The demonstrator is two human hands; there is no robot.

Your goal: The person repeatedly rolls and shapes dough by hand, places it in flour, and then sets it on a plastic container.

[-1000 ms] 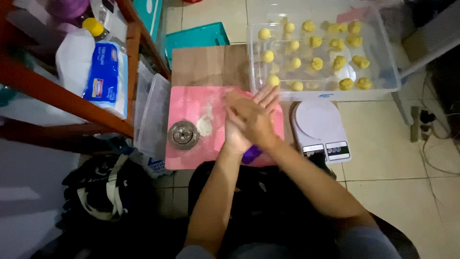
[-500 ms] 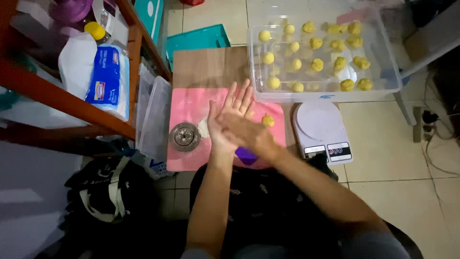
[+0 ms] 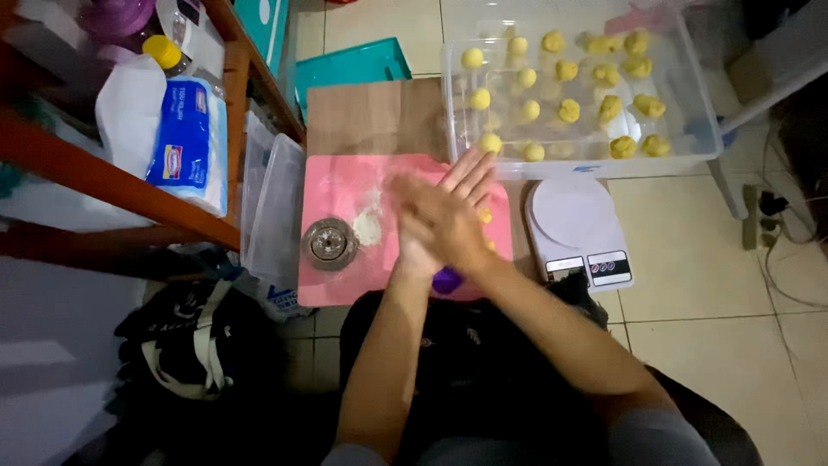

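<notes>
My left hand (image 3: 470, 177) and my right hand (image 3: 431, 226) are pressed palm to palm above a pink mat (image 3: 345, 185), the right lying across the left. The left hand's fingers point up and to the right. Whatever lies between the palms is hidden. A small yellow piece (image 3: 486, 216) shows on the mat beside the hands. A purple object (image 3: 447, 280) peeks out under my wrists. A round metal mould (image 3: 329, 244) and a little heap of white flour (image 3: 368, 226) sit on the mat left of the hands.
A clear plastic bin (image 3: 694, 103) behind the mat holds several yellow dough balls (image 3: 569, 110). A white kitchen scale (image 3: 573, 220) stands to the right. Also here are a wooden board (image 3: 371, 116), a teal lid (image 3: 354, 65), a wooden shelf (image 3: 129, 185) and a black bag (image 3: 198, 345).
My right hand has slid back and forth across the left palm. Half a second ago the left fingers stood more upright; now both hands overlap lower and blur.
</notes>
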